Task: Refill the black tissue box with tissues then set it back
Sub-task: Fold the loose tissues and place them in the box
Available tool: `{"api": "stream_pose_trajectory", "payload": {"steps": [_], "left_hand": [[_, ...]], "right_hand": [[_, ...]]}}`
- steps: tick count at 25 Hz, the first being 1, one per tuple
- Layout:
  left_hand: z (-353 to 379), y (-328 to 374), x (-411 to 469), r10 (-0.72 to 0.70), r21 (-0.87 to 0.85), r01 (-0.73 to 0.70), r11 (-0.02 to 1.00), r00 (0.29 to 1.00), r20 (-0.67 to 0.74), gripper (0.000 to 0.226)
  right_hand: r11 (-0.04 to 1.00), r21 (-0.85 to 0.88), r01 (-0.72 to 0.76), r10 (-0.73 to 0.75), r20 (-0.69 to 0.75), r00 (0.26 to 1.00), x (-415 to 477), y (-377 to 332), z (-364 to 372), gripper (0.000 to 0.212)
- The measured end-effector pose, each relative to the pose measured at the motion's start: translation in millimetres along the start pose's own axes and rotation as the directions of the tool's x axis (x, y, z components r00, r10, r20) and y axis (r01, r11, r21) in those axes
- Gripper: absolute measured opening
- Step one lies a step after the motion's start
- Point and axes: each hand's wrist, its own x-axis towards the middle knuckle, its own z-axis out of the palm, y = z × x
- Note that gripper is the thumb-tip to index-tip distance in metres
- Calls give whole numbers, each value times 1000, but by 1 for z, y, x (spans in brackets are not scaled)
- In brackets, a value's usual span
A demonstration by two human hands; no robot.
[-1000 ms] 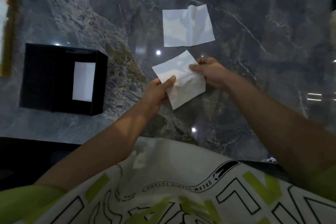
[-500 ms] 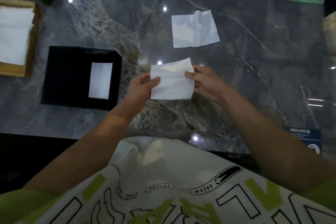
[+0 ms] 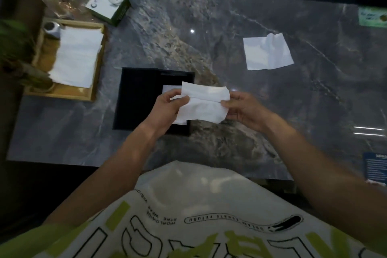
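1. The left hand [image 3: 167,109] pinches the left end of the folded tissue [image 3: 204,107] between thumb and fingers, and the right hand [image 3: 246,111] pinches its right end. The tissue hangs over the 3 o'clock edge of the black tissue box [image 3: 140,98]. The box lies open on the marble table [image 3: 230,16], with a white sheet [image 3: 170,88] already showing inside.
2. The fold looks loose. If either pinch lets go early, the tissue may spring open and land crumpled, or drape half over the box wall.
3. The paper is thin. If the hands pull apart while lowering it, it could tear at the crease.
4. The left wrist is close over the box's 5 o'clock corner. A knock there may skew the box or slide it toward the wooden tray [image 3: 62,96] at its 10 o'clock.
5. A spare tissue [image 3: 268,52] lies at 1 o'clock from the hands, one part lifted off the table. The right arm could brush it further off on the way back.
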Motion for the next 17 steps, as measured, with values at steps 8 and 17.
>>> {"api": "stream_pose_trajectory", "payload": {"steps": [8,17], "left_hand": [[-79,15,-4,-34,3,34,999,990,137,17],[-82,19,-24,7,5,-8,1000,983,182,32]], "right_hand": [[995,26,99,-95,-112,989,2,2,82,32],[977,-52,206,-209,-64,976,-10,-16,90,37]]}}
